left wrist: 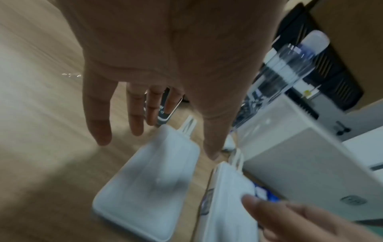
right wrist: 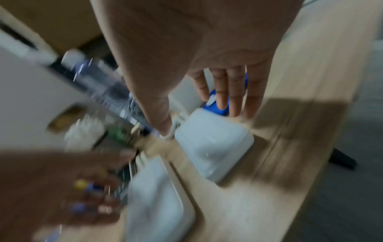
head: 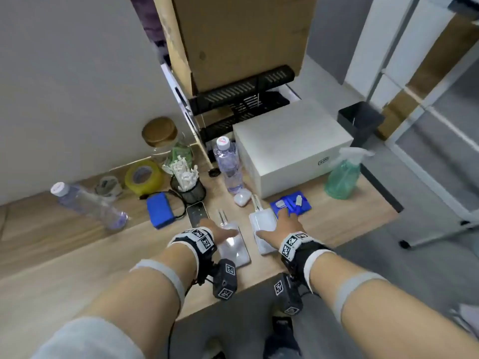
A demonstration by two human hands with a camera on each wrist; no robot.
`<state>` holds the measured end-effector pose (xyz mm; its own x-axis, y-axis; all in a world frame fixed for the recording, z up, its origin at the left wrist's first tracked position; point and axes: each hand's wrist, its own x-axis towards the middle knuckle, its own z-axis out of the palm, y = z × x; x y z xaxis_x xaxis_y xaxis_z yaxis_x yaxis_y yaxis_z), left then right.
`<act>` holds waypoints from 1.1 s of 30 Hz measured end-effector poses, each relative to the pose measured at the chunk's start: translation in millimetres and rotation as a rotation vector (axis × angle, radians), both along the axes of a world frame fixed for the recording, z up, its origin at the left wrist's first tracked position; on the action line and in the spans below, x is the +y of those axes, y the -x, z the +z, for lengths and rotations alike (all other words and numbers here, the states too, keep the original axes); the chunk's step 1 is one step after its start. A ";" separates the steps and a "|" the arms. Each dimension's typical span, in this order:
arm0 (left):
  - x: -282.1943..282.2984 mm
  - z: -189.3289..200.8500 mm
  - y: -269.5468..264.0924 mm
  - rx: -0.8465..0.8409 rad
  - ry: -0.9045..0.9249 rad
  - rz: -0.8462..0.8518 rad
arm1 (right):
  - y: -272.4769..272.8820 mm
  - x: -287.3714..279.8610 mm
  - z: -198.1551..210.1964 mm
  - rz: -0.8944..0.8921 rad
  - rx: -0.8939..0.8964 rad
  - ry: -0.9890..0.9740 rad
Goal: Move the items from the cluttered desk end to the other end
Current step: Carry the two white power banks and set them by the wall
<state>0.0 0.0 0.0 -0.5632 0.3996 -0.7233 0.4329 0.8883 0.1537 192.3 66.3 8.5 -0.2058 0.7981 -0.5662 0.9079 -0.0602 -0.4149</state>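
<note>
Two white power banks lie side by side near the front edge of the counter (head: 77,255), each with a short white cable loop at its far end. The left power bank (head: 234,244) lies flat under the left hand (head: 217,233), whose fingers (left wrist: 97,117) are straight and spread above it, the thumb reaching down between the two banks; no finger is curled round it. The right power bank (head: 263,229) sits just beside it (slightly farther from the front edge), and the right hand (head: 278,225) hovers over it with fingers (right wrist: 234,91) straight and close together, the thumb out to the side; whether the palm touches the bank I cannot tell, since the wrist views are blurred.

Just beyond the right hand's fingertips lies a blue tray (head: 293,204) with small white parts. A phone (head: 197,212) lies face up beside the left hand, next to a blue case (head: 159,209). Farther back stand a white earbud case (head: 242,198), an upright water bottle (head: 228,164), a mesh cup (head: 190,187) full of white sticks, a roll of yellow tape (head: 143,176) and a jar with a wooden lid (head: 160,136). A second bottle (head: 88,203) lies on its side toward the left. A white box (head: 290,151) sits at the right end, with a green spray bottle (head: 343,174) at the right edge.
</note>
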 end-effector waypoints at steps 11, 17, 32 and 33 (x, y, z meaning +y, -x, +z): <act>-11.1 -13.9 -37.1 0.016 -0.057 0.014 | 31.7 0.3 -29.3 0.235 -0.244 -0.144; -56.8 -8.5 -7.2 -0.064 -0.159 0.059 | 49.3 -16.0 -17.3 0.153 -0.116 -0.068; -352.9 82.7 224.1 -0.129 -0.686 0.600 | 267.6 -241.5 41.5 0.301 0.269 0.189; -385.5 89.3 243.8 -0.124 -0.716 0.630 | 288.0 -267.2 50.5 0.311 0.293 0.222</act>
